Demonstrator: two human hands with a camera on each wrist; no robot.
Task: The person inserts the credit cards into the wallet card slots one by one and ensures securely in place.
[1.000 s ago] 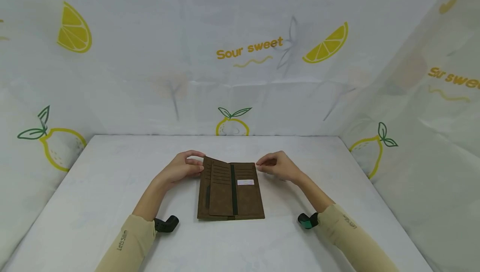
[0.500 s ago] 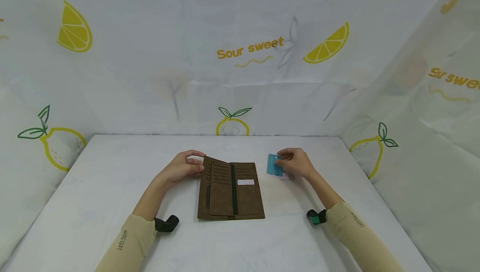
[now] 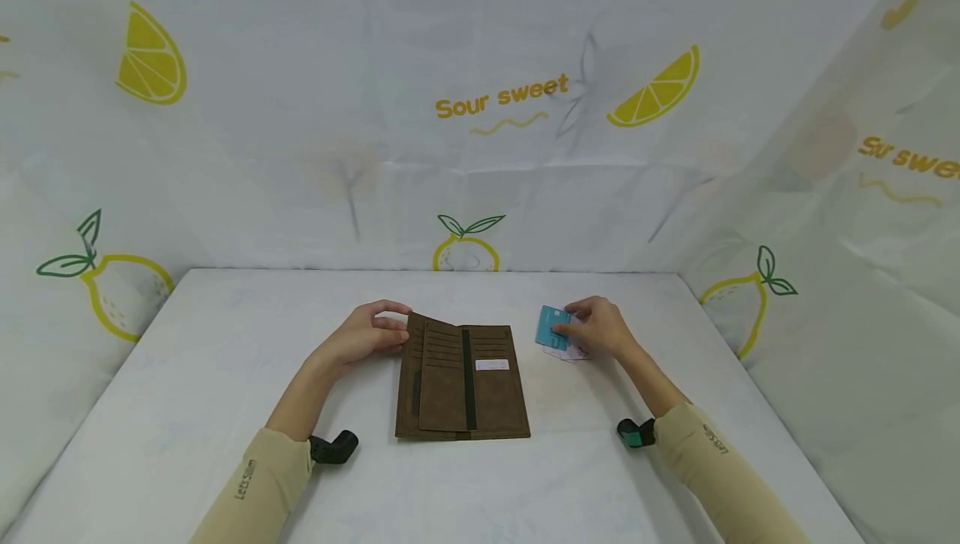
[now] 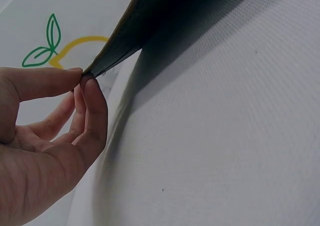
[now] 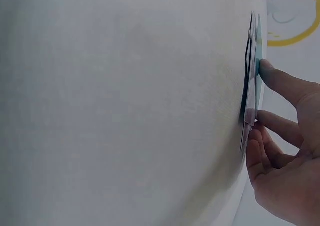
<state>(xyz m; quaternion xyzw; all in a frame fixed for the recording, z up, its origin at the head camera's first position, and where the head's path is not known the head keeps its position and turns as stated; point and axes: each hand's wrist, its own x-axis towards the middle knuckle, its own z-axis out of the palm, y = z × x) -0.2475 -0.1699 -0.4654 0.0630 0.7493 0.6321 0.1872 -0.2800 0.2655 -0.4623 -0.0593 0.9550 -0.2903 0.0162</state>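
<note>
A brown bifold wallet (image 3: pixel 442 390) lies spread on the white table, its card slots facing up. A white strip (image 3: pixel 492 365) shows in a right-hand slot. My left hand (image 3: pixel 363 334) pinches the wallet's upper left corner between thumb and fingers; the left wrist view shows that cover (image 4: pixel 122 31) lifted off the table. To the wallet's right, my right hand (image 3: pixel 600 329) holds a blue card (image 3: pixel 549 325) at its right side, thumb on its face. Pale pink-printed cards (image 3: pixel 576 352) lie under it, partly hidden. Edge-on, the stack (image 5: pixel 251 86) appears in the right wrist view.
The white tabletop (image 3: pixel 480 494) stretches around the wallet and cards. Behind it and at the sides hangs a white lemon-print cloth (image 3: pixel 300 111). Black wrist cameras (image 3: pixel 334 448) stick out from both sleeves.
My right hand has gone from beside the wallet's right edge rightward to the cards, where the blue card now shows. Over the last half second the card shifted slightly. The left hand stayed put.
</note>
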